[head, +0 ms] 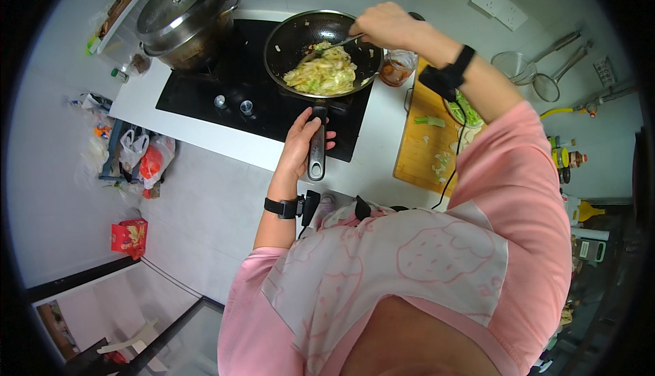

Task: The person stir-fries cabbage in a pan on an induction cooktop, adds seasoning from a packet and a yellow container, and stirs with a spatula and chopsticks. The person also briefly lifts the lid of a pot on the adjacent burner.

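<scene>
A black wok [323, 20] stands on the right part of the black cooktop [256, 76], its handle pointing towards me. My left hand [301, 138] is around the wok handle [317, 151], thumb on top. Above the wok's right side, my right hand [386, 24] grips a spatula [345, 42], whose head is partly hidden in the food. Chopped cabbage [325, 73], pale green and yellow, is heaped in the wok, with a few bits stuck to its walls. A glass jar [398, 68] of reddish-brown contents stands just right of the wok.
A lidded steel pot [181, 30] stands at the cooktop's left. To the right, a wooden cutting board [417, 145] bears a bowl of chopped greens [466, 112] and scraps. Two strainers [546, 87] hang on the right wall. A black cable [457, 156] runs from my right wrist.
</scene>
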Demonstrator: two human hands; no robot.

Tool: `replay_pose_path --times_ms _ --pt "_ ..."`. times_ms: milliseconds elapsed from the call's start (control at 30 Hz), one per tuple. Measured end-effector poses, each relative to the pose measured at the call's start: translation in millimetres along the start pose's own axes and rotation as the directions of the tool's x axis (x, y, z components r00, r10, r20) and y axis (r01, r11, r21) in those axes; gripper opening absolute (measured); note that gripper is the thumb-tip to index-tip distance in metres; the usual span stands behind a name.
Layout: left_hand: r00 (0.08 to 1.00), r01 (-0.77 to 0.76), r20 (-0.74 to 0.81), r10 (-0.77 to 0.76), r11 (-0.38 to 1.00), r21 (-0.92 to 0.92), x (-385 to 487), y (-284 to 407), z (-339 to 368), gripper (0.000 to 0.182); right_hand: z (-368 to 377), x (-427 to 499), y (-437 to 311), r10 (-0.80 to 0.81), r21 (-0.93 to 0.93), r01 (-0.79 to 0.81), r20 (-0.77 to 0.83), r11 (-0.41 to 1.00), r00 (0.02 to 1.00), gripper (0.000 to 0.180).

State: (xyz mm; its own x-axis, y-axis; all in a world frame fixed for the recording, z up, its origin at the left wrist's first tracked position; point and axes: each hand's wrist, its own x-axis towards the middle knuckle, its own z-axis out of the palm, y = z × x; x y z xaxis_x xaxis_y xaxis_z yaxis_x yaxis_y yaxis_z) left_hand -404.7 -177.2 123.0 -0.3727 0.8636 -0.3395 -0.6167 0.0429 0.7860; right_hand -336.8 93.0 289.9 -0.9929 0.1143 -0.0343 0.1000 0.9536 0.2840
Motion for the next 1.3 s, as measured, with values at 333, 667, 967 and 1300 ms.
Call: replay_pose_path --times_ms 333,667,967,1300 --pt "1.000 -0.004 -0.003 0.004 0.999 0.045 1 2 3 0.068 -18 -67 -33 0.058 -0.157 -0.047 0.065 0.986 0.996 0.009" --pt "1.000 -0.010 -0.006 0.010 0.999 0.043 -2 0 3 0.066 -1 -24 64 0.523 -0.091 -0.515 0.188 0.852 0.831 0.024" --pt "0.997 -0.038 -0.052 0.050 0.977 0.210 4 -1 2 0.069 28 8 59 0.398 0.143 -0.414 0.128 0.899 0.908 0.032" --pt "0.992 -0.085 -0.063 0.106 0.956 0.281 12 -2 -5 0.062 59 -32 66 0.375 0.546 -0.686 0.580 0.480 0.723 0.034"
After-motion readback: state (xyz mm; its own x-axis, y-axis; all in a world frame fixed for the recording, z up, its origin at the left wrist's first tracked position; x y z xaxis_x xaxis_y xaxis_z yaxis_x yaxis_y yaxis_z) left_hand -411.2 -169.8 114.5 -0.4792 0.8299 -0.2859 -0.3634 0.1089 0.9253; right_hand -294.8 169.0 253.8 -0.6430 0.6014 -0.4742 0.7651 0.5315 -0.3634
